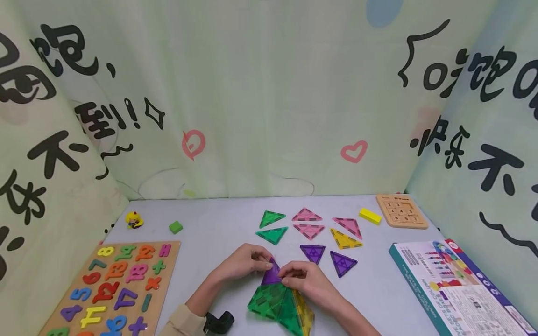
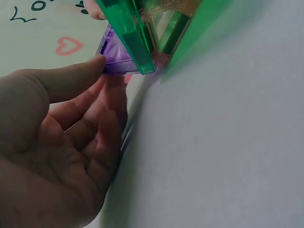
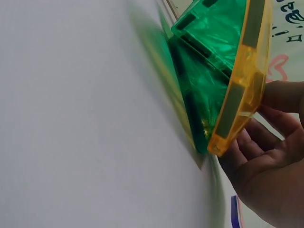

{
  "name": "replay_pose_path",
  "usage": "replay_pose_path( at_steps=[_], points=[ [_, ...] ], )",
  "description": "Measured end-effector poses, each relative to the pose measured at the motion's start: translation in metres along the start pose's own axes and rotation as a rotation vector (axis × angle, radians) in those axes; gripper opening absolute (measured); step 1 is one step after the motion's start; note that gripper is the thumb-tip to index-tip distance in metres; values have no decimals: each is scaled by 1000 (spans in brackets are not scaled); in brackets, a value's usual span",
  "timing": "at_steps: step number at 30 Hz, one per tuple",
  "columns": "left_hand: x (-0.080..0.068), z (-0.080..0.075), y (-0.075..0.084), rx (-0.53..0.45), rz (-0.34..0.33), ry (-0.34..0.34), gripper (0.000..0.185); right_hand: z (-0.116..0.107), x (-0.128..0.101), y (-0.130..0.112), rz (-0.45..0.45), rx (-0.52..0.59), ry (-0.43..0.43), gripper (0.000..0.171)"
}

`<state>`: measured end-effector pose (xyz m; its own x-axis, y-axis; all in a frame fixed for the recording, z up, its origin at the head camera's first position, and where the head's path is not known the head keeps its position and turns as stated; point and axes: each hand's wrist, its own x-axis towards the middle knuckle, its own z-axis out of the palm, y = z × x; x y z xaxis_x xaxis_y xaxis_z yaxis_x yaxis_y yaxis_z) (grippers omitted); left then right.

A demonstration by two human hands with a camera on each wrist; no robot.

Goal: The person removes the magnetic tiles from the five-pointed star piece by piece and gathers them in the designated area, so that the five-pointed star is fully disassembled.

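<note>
Left hand (image 1: 244, 262) pinching the far edge of the purple triangle tile (image 1: 271, 274), thumb tip pressed on its face in the left wrist view (image 2: 97, 64), other fingers loosely curved beneath and bearing nothing. Right hand (image 1: 308, 279) pinching the same tile's near-right edge, fingers curled round the top of the half-built pyramid (image 1: 280, 305); palm cupped behind the yellow tile (image 3: 242, 80) in the right wrist view. Purple piece leaning up against two green tiles (image 2: 135, 35), base resting on the grey tabletop (image 1: 218, 224) just in front of the person.

Best done, by the look of it, with both pinches light and low on the frame edges, tipping the purple tile inward until its magnetic edge meets the green and yellow ones along the whole length, not at a corner first. Worth steadying the standing tiles with the right fingers so the seam does not spring apart. Better not to drag the base across the table.

Further out: loose triangle tiles lying flat beyond the hands, two purple (image 1: 313, 253), two green (image 1: 272, 218), pink (image 1: 307, 215) and yellow (image 1: 344, 240). Number puzzle board (image 1: 113, 284) to the left, product box (image 1: 454, 284) to the right, wooden sliding-number board (image 1: 401, 211) at the far right corner.
</note>
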<state>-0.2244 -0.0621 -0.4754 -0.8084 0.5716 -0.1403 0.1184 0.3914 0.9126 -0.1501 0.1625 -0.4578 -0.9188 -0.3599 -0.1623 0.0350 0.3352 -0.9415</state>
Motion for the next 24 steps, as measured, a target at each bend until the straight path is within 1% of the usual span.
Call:
replay_pose_path(
  at_steps=[6, 11, 15, 18, 19, 21, 24],
  points=[
    [0, 0, -3, -81, -56, 62, 14, -7, -2, -2, -16, -114, -57, 17],
    [0, 0, -5, -178, -100, 149, 17, -8, -3, -1, -11, -108, -75, 18],
    [4, 2, -5, -224, -118, 203, 21, -9, -4, 0, 8, -82, -78, 18],
    [7, 5, -4, -204, -119, 232, 23, -9, -5, -1, 19, -72, -72, 19],
    [8, 6, -4, -180, -119, 242, 23, -9, -5, -1, 22, -70, -70, 19],
    [9, 8, -1, -107, -112, 259, 22, -10, -5, -2, 32, -63, -61, 20],
    [7, 11, 4, 51, -109, 281, 23, -11, -7, -2, 57, -40, -32, 21]
  ],
)
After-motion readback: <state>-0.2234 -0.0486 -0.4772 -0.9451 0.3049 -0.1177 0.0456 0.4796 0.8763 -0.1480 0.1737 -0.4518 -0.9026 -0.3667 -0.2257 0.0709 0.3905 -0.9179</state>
